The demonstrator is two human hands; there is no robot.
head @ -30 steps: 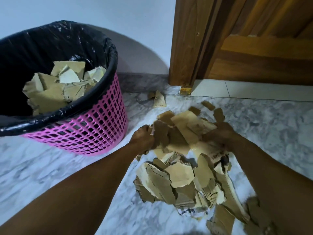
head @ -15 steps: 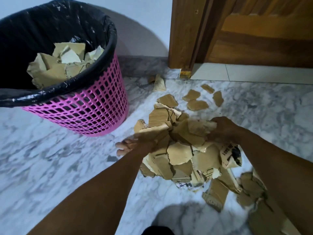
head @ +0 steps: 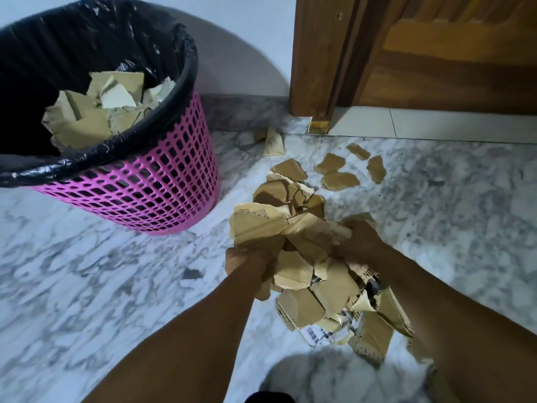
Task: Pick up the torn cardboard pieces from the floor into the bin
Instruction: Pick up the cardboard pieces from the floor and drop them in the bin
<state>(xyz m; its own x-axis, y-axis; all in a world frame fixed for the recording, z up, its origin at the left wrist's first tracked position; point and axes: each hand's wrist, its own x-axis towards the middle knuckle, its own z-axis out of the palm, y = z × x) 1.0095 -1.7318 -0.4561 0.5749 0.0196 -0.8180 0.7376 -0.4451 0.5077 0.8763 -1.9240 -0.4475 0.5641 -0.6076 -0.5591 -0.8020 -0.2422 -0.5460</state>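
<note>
We are crouching over a marble floor (head: 87, 257). The pink bin (head: 162, 181) is standing ahead, part-filled with cardboard. Right of the bin, our left hand (head: 247, 260) and right hand (head: 360, 242) are clamping a bundle of torn pieces (head: 305, 257), fingers curled shut. Loose scraps (head: 340, 180) are lying beyond, right of the bin.

Soft, even indoor light. The bin (head: 151, 181) throws a round shadow on the wall (head: 250, 39) at 12 o'clock. Edges bend and blur slightly.
</note>
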